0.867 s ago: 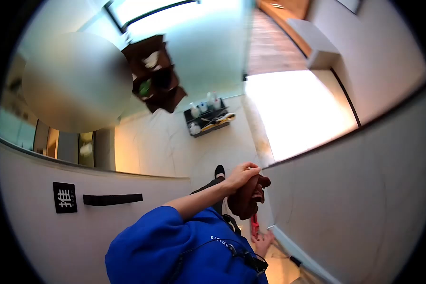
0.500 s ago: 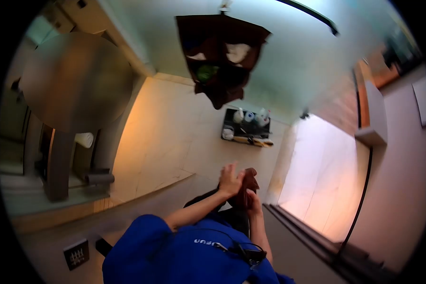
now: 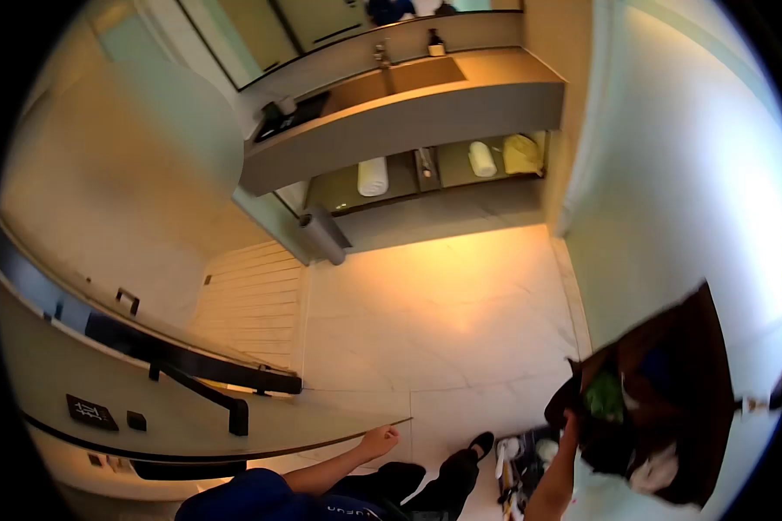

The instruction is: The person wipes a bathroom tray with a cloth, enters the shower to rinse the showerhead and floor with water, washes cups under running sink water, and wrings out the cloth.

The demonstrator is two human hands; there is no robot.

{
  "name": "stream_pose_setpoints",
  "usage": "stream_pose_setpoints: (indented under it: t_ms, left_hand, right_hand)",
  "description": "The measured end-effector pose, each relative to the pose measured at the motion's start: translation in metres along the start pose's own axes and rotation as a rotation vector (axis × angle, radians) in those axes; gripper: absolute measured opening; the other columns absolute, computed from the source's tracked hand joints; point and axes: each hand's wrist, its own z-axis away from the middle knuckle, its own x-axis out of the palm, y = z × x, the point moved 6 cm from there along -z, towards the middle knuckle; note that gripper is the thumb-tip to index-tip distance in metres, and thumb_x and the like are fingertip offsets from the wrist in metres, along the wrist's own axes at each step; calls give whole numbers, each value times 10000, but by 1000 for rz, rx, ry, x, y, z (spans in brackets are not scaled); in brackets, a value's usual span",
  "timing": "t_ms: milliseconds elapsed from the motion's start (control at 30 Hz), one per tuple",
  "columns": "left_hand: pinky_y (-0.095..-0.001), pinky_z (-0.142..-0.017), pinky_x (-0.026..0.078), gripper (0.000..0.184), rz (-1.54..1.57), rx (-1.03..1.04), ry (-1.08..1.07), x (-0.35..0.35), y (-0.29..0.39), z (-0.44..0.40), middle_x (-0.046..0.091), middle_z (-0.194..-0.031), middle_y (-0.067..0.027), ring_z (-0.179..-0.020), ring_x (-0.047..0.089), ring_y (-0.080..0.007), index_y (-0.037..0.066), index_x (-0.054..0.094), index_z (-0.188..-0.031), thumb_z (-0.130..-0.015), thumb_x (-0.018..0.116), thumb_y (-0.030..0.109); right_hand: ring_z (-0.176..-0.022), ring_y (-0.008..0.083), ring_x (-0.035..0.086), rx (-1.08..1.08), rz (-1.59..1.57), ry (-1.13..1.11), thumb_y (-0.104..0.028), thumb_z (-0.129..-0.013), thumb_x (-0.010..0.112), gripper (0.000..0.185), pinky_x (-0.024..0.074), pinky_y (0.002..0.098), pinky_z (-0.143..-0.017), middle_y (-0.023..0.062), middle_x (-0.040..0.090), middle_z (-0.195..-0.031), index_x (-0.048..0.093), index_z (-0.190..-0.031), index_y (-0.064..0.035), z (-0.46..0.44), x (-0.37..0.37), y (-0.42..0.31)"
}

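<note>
Two hands that met at a brown bundle are now apart. The left hand (image 3: 380,441) curls loosely beside the glass door's edge (image 3: 321,448); whether it grips anything, I can't tell. The right hand (image 3: 568,424) reaches the brown hanging organizer (image 3: 691,373), near the caddy (image 3: 526,473), its fingers too hidden to judge.

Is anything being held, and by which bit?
I can't tell. The right hand is at the edge of the brown hanging holder, its fingers hidden. The left hand shows nothing clearly held.
</note>
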Motion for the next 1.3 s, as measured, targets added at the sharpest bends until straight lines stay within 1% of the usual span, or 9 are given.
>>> stream_pose_setpoints:
  t_ms: [67, 167, 200, 433, 633, 667, 800, 900, 1300]
  left_hand:
    - [-300, -673, 491, 322, 65, -64, 38, 3, -13, -10, 629, -876, -89, -753, 602, -171, 32, 594, -1032, -801, 597, 256]
    - [-306, -703, 491, 301, 201, -142, 110, 3, -17, -17, 649, -876, -113, -789, 619, -199, 49, 629, -975, -782, 597, 278]
    - [-319, -757, 488, 290, 247, -170, 169, 5, -15, -20, 666, -884, -141, -848, 635, -234, 66, 658, -933, -758, 597, 290]
    - [-346, -735, 497, 299, 441, -380, 477, -29, -14, -42, 667, -858, -145, -790, 645, -256, 48, 664, -933, -779, 572, 286]
    - [-371, -619, 493, 320, 711, -577, 542, -70, -16, -114, 636, -696, -179, -592, 615, -268, -6, 669, -763, -724, 606, 305]
    - [-368, -598, 486, 329, 559, -413, 612, -91, -8, -132, 626, -649, -177, -568, 605, -263, -6, 668, -711, -709, 621, 320]
    - [-342, -536, 461, 428, 541, -196, 642, -195, 67, -158, 598, -547, -99, -539, 585, -216, -8, 629, -592, -786, 596, 372]
    - [-290, -512, 457, 487, 851, -260, 556, -229, 77, -167, 605, -596, -78, -539, 567, -175, 9, 616, -611, -877, 504, 401]
    - [-311, -445, 426, 227, 506, -578, -238, -210, 122, -195, 525, -666, -62, -556, 549, -191, 77, 523, -923, -919, 428, 283]
  right_hand:
    - [-688, 212, 482, 2, 666, -169, -254, -680, 579, 244, 423, 377, -676, 106, 526, -688, 560, -671, -11, -27, -7, 55]
    - [-1034, 296, 506, -62, 979, -212, -97, -575, 624, 609, 418, 395, -901, 162, 537, -1098, 489, -1162, -1, -33, -31, 85]
    - [-856, 360, 564, -473, 1018, -182, -151, -756, 541, 358, 463, 450, -733, 192, 582, -935, 530, -1077, 7, -3, -24, 102]
    - [-841, 298, 624, 73, 789, -1015, -331, -733, 662, 296, 488, 399, -756, 138, 662, -883, 692, -846, -60, 166, 161, -28]
    - [-800, 174, 657, -410, 1313, -1361, -243, -781, 656, 397, 538, 302, -655, 82, 679, -855, 578, -1109, -33, 137, 374, -127]
    - [-776, 213, 659, 197, 729, -1201, -187, -784, 650, 365, 547, 346, -567, 119, 661, -851, 551, -1101, -35, 111, 386, -148]
    - [-868, 253, 604, 385, -96, -1335, -399, -911, 403, 410, 531, 472, -642, 122, 596, -892, 522, -1074, -42, 31, 424, -196]
    - [-542, 124, 610, -24, 1090, -706, -164, -772, 580, 150, 499, 275, -501, 62, 620, -564, 620, -692, -43, 46, 394, -280]
    - [-538, 175, 594, 619, 205, 402, -318, -770, 640, 290, 494, 312, -455, 81, 594, -613, 610, -794, -31, 228, 156, -172]
